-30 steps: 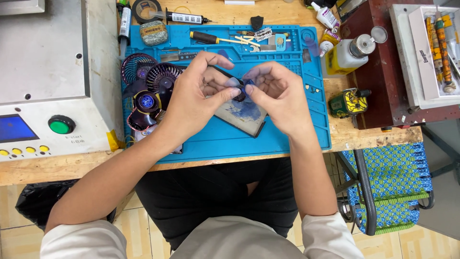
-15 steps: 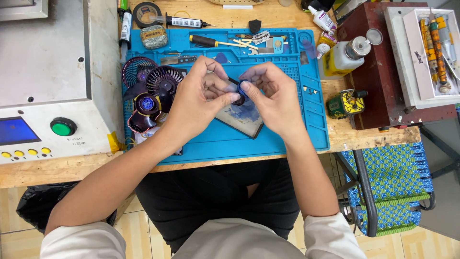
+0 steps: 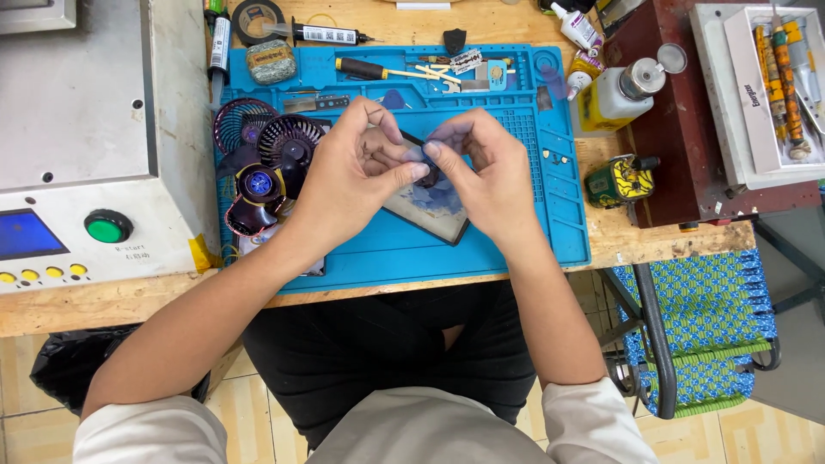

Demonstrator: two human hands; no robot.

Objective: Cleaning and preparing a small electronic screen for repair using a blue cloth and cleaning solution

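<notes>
Head view: I see the left hand (image 3: 357,167) and right hand (image 3: 481,172) meet fingertip to fingertip, pinching a small dark part (image 3: 427,174) above a flat, glossy dark slab (image 3: 430,210). Slab lies on the blue ribbed rubber mat (image 3: 516,232) on the wooden bench (image 3: 129,301). Round black fan grilles (image 3: 279,137) sit left.

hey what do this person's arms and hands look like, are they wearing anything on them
Both the left hand and the right hand are bare: no gloves, and no rings or watch visible. The forearms are uncovered too. Pale cream fabric sleeves are pushed up to about the elbows on both arms.
</notes>
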